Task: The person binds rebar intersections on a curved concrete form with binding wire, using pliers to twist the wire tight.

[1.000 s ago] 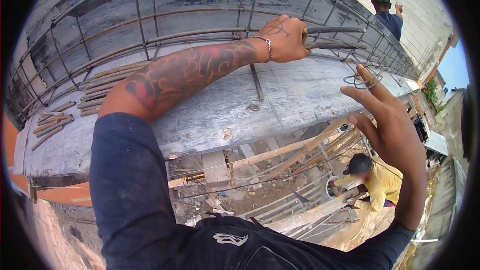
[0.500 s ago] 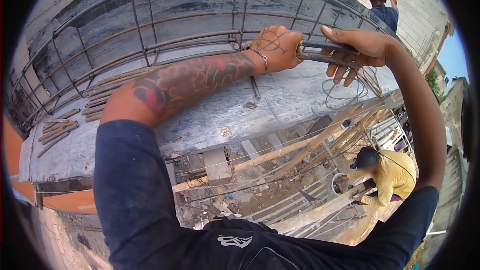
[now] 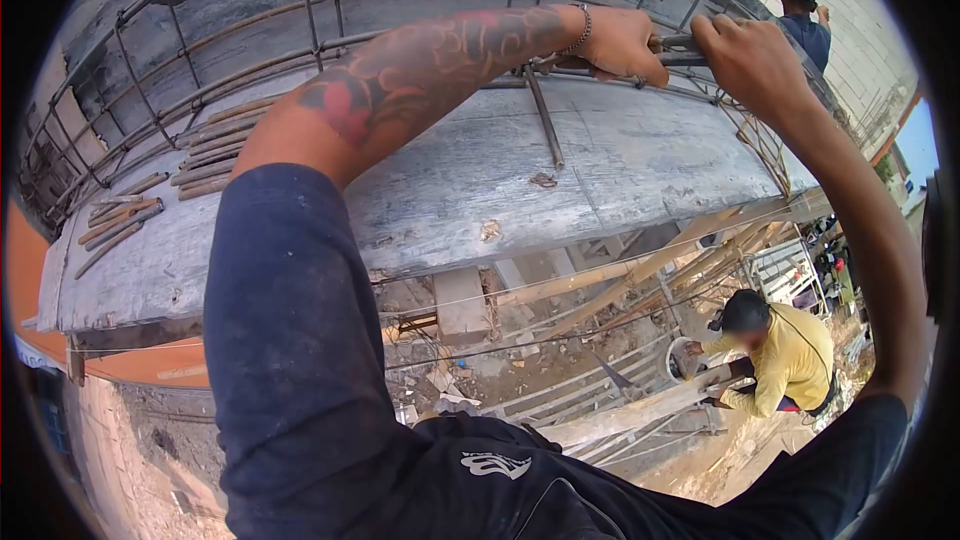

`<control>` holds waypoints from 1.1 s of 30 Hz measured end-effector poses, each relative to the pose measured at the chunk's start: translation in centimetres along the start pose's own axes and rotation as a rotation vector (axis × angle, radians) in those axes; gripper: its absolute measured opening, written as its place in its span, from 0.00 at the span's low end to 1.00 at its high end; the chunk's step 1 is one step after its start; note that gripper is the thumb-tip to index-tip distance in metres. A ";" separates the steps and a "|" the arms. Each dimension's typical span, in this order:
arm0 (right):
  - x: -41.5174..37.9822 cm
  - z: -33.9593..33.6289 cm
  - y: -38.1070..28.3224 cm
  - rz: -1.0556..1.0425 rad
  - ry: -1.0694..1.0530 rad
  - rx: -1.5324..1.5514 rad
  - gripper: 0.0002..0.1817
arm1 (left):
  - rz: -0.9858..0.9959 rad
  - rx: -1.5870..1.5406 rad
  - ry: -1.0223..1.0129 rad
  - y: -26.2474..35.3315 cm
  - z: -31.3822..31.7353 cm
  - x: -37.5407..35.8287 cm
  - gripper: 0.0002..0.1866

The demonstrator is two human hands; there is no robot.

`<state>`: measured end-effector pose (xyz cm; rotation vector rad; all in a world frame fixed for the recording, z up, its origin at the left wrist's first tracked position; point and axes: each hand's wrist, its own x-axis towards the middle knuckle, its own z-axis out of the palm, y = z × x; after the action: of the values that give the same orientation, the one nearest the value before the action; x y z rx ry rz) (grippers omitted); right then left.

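My left hand (image 3: 622, 43), at the end of the tattooed forearm with the bracelet, is closed in a fist over the rebar cage (image 3: 315, 35). Right beside it, my right hand (image 3: 752, 62) is curled from above round a pair of dark parallel bars (image 3: 680, 50). These bars span the short gap between both fists and look like tool handles; I cannot tell their kind. A short steel rod (image 3: 545, 115) sticks out from the cage below my left wrist, lying over the grey board (image 3: 440, 200).
Several cut rods (image 3: 215, 155) lie on the board at left, with shorter pieces (image 3: 120, 225) near its end. Beyond the board's edge is a drop to rubble. Down there a person in yellow (image 3: 780, 355) bends by a bucket (image 3: 685, 360). Another person (image 3: 802, 25) stands at the far right.
Both hands have moved right and slightly up in view. My right hand, with its fingers spread before, has closed round the dark bars. The wire loop below it no longer shows.
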<state>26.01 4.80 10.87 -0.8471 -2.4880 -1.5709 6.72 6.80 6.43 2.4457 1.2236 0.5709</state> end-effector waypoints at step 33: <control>-3.1 1.4 -2.3 0.013 0.304 -0.189 0.15 | 0.037 0.338 0.082 0.3 0.7 -1.4 0.22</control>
<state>27.79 4.00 7.22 -0.5880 -2.1480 -1.7984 6.46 5.38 5.67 2.7503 1.4096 0.5141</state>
